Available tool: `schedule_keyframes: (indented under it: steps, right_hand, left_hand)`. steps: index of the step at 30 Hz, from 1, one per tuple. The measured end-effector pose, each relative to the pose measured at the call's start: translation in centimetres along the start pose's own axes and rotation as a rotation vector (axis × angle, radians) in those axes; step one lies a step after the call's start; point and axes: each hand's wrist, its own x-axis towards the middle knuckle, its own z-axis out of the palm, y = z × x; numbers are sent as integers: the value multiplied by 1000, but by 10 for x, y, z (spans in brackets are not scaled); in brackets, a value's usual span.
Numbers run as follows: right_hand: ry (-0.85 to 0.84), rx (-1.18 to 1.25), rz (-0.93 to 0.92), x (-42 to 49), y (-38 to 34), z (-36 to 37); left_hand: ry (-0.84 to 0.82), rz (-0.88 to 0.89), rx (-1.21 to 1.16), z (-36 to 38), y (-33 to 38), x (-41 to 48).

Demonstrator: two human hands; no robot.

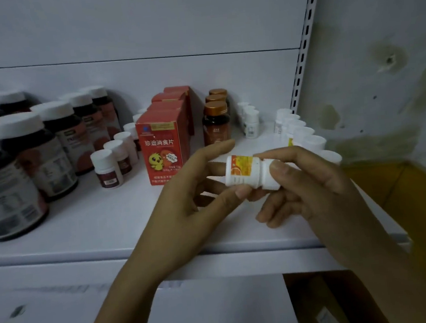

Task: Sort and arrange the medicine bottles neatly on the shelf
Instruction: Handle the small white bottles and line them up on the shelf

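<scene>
Nearest, just in front and to the right of the red box (162, 145), above the front part of the shelf (83, 226): a real chance of dropping the small white bottle (244, 170). Held lying on its side, clear of the board, cap end away from the box. Pinched only at that end by the right hand (321, 184), thumb on top, curled fingers beneath. On any loosening of that pinch while turning it upright, likely to slip and roll off the front edge.

Steadied at the label end by the left hand (191, 189): fingers spread and mostly straight, thumb tip touching the bottle's lower edge, forefinger stretched out behind it, contact there impossible to tell. Bottle thus bracketed between the two thumbs, base toward the left palm.

Farther right of the box, a row of white bottles (305, 136) packed cap to cap; easy to topple when setting another at its near end. Behind and right of the box, amber bottles (216, 124). Well left of it, dark jars (32, 158).
</scene>
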Motion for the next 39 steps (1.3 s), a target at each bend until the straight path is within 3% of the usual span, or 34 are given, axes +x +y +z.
schedule_keyframes:
  steps: [15, 27, 39]
  right_hand:
    - [-27, -136, -111, -4, 8, -3]
    - [-38, -123, -44, -1, 10, -5]
    - [95, -266, -16, -5, -2, 7]
  left_hand:
    - [-14, -43, 27, 1, 1, -2]
    - [-45, -46, 126, 3, 5, -1]
    - [-74, 36, 91, -1, -3, -3]
